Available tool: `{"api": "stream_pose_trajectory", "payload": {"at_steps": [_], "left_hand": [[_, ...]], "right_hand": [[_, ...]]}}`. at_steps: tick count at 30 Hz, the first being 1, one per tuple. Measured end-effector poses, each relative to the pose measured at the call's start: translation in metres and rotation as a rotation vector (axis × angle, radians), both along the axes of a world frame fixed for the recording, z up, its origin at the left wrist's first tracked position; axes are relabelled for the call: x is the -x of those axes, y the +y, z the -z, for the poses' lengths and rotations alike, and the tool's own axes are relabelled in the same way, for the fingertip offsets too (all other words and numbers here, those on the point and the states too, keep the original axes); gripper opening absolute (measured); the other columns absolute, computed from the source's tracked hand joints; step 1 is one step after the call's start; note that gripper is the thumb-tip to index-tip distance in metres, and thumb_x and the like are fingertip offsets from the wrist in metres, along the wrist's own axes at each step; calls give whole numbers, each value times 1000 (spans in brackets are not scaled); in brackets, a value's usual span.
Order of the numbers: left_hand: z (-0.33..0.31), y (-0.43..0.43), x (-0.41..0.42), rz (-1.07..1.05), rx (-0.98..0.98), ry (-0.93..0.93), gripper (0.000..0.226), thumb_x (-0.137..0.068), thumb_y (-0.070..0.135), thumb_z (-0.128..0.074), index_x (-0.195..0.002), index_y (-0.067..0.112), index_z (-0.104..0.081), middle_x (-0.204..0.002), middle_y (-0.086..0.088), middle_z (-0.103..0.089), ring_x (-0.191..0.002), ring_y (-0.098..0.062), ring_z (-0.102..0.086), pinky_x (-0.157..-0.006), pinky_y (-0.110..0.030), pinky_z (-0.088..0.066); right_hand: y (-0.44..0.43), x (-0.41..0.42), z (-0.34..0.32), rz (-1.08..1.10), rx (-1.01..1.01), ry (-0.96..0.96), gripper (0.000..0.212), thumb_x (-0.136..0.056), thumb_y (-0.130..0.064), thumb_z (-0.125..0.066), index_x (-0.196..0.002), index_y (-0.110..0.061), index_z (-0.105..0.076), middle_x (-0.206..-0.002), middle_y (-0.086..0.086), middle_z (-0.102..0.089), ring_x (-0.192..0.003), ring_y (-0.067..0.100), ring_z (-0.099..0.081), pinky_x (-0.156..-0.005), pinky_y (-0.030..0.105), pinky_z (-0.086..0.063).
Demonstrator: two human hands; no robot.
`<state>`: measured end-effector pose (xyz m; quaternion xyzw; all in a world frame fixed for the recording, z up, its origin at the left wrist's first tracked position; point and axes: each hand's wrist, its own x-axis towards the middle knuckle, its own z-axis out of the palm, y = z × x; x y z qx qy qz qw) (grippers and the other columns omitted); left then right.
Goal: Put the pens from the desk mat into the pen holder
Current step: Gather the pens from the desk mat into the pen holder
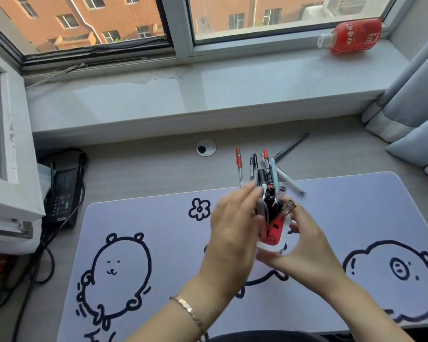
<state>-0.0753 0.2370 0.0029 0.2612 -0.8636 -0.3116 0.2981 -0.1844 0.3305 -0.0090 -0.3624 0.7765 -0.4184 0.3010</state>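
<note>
A small white and red pen holder point(273, 236) is held tilted above the white desk mat point(158, 233) with cartoon bears. Several pens point(265, 169) stick out of its top, red, black and pale blue ones among them. My left hand point(232, 223) wraps the holder's left side, its fingers reaching up against the pens. My right hand point(307, 240) cups the holder from the right and underneath. A white pen point(290, 182) lies across the mat's far edge behind the holder. A dark pen point(292, 146) lies on the grey desk beyond it.
A grey desk point(146, 166) with a round cable hole point(206, 148) runs under a wide window sill point(208, 95). A red bottle point(351, 37) lies on the sill at right. A black power adapter point(63, 191) with cables sits at left. Curtains point(410, 95) hang at right.
</note>
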Motion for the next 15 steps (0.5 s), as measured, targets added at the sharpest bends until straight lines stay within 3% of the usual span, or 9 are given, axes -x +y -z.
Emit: {"api": "stream_pose_trajectory", "payload": {"at_steps": [3,5,7,9,11,12,14,15], "left_hand": [[-8,11,11,90,173,-240,49,-99,36,-19,-144,17,-15,-155,1,-17,-143,-14,-9,-113,-41,-11],[-17,10,16,188,166,-294,56,-97,44,-11,-143,13,-22,-154,2,-20,-143,-12,-10,-112,-44,-8],[-25,3,22,296,52,-276,59,-95,49,-9,-142,17,-28,-152,9,-16,-143,-6,-5,-115,-41,-3],[-26,-12,32,405,-277,-232,49,-96,45,-19,-140,26,-31,-151,18,-6,-141,6,-2,-118,-31,-4],[-20,-28,45,389,-539,-39,36,-95,32,-33,-131,32,-43,-150,17,-17,-137,6,-23,-114,-22,-20],[-17,-37,53,310,-597,62,31,-95,28,-38,-123,33,-51,-146,14,-31,-131,-1,-40,-109,-22,-31],[0,-55,71,79,-655,119,23,-92,15,-46,-107,24,-61,-123,6,-56,-101,-9,-63,-90,-21,-46],[10,-64,79,-41,-677,86,21,-90,8,-48,-103,19,-62,-109,3,-62,-88,-8,-64,-84,-23,-48]], "right_hand": [[1,-4,-7,-5,38,-4,74,-48,-40,-61,-119,-49,-41,-112,-22,-56,-99,-5,-54,-78,27,-52],[5,0,-7,31,44,-28,75,-48,-40,-63,-120,-47,-42,-114,-21,-55,-100,-2,-56,-77,28,-53],[9,7,-4,69,34,-38,77,-46,-42,-68,-119,-48,-42,-118,-24,-53,-105,-2,-55,-82,21,-47],[12,18,1,105,8,-48,79,-45,-40,-76,-116,-47,-43,-114,-20,-57,-106,-1,-55,-87,23,-45],[13,29,2,157,-22,-53,81,-45,-32,-83,-115,-45,-45,-113,-19,-57,-103,-2,-55,-89,29,-44],[14,35,2,184,-35,-45,81,-46,-29,-85,-115,-44,-44,-113,-21,-55,-101,-5,-53,-88,30,-44],[16,47,1,218,-49,0,82,-49,-27,-86,-116,-43,-43,-111,-24,-53,-97,-7,-51,-86,29,-42],[17,52,1,234,-53,21,81,-50,-26,-86,-116,-43,-43,-111,-22,-53,-97,-5,-52,-86,29,-41]]}}
